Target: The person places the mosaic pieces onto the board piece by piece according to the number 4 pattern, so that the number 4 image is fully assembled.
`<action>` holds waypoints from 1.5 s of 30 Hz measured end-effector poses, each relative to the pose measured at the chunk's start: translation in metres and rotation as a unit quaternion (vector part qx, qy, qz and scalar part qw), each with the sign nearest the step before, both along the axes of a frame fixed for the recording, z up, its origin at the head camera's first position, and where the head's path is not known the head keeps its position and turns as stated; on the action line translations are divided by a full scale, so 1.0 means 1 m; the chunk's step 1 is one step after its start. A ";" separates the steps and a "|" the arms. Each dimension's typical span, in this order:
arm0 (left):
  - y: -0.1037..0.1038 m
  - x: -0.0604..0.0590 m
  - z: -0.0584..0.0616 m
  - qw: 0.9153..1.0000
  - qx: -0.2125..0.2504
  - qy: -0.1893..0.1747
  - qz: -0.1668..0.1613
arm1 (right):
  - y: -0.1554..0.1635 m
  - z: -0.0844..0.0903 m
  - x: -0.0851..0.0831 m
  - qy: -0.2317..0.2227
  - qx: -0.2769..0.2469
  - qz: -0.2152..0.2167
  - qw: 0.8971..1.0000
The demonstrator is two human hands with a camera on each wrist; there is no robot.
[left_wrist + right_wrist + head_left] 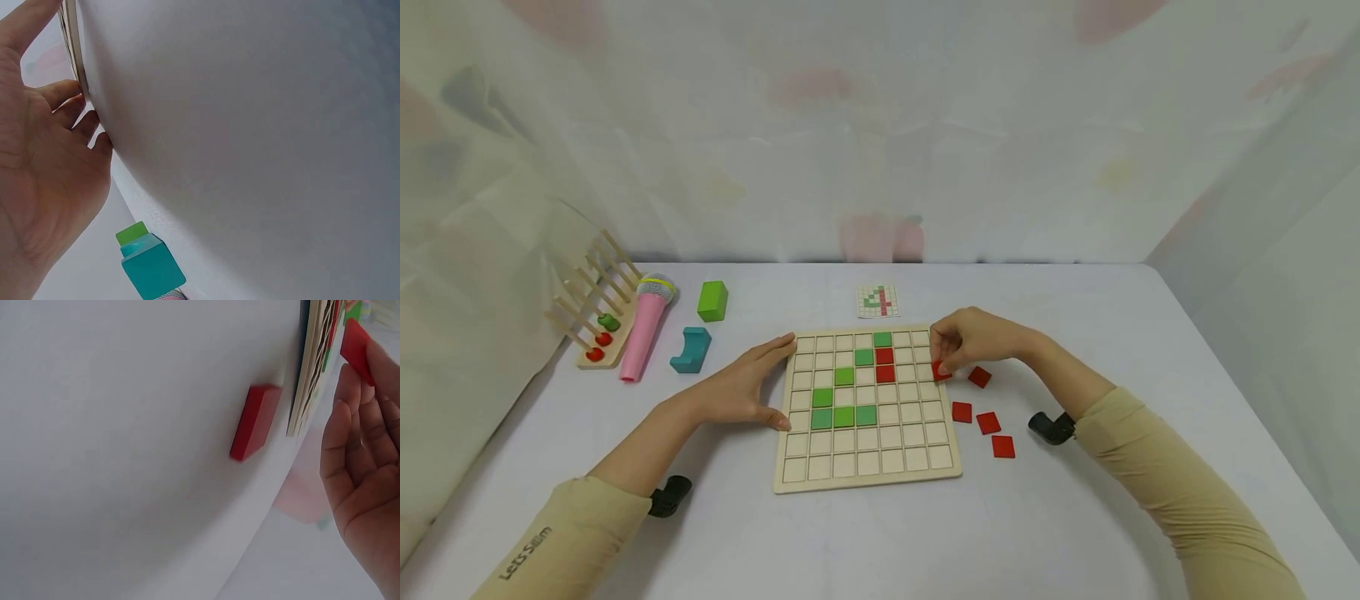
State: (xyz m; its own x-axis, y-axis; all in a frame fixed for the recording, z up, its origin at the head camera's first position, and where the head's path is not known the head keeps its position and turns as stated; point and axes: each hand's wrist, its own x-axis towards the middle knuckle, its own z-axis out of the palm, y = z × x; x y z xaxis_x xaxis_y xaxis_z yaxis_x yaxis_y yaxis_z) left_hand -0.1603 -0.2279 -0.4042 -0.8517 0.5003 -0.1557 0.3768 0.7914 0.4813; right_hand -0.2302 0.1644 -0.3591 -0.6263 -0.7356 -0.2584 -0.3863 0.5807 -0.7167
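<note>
A wooden grid board [867,462] lies on the table, holding several green tiles [844,417] in a bent line and two red tiles [885,373] in one column. At its left edge, my left hand [737,390] touches the rim with thumb and fingertips spread apart. In the left wrist view, the fingers [59,94] meet the board's side. My right hand [973,337] pinches a red square tile [357,350] between thumb and fingers, over the board's right edge. Several loose red tiles [962,412] lie right of the board, below that hand.
Behind the board lies a small pattern card [878,301] with green and red squares. At the left are a green block [712,301], a teal curved block [691,350], a pink toy microphone [644,333] and a wooden peg stand [610,346] with red and green beads.
</note>
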 end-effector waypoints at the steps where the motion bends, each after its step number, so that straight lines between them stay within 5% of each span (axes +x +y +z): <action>1: 0.000 0.000 0.000 1.000 0.000 -0.001 0.001 | -0.002 -0.001 0.000 0.006 -0.003 0.003 1.000; 26: 0.000 0.001 0.002 1.000 -0.002 0.006 -0.002 | -0.054 0.000 0.020 0.061 -0.001 0.022 0.998; 45: 0.001 0.002 0.003 1.000 0.000 0.002 0.000 | -0.070 -0.008 0.029 0.079 0.001 -0.021 0.997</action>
State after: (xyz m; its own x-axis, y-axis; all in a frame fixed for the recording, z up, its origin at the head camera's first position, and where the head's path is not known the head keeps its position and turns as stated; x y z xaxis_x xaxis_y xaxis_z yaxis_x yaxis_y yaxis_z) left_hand -0.1584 -0.2274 -0.4013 -0.8528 0.4997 -0.1520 0.3782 0.7914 0.4803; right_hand -0.2011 0.0942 -0.3670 -0.6891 -0.7076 -0.1559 -0.4697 0.6001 -0.6475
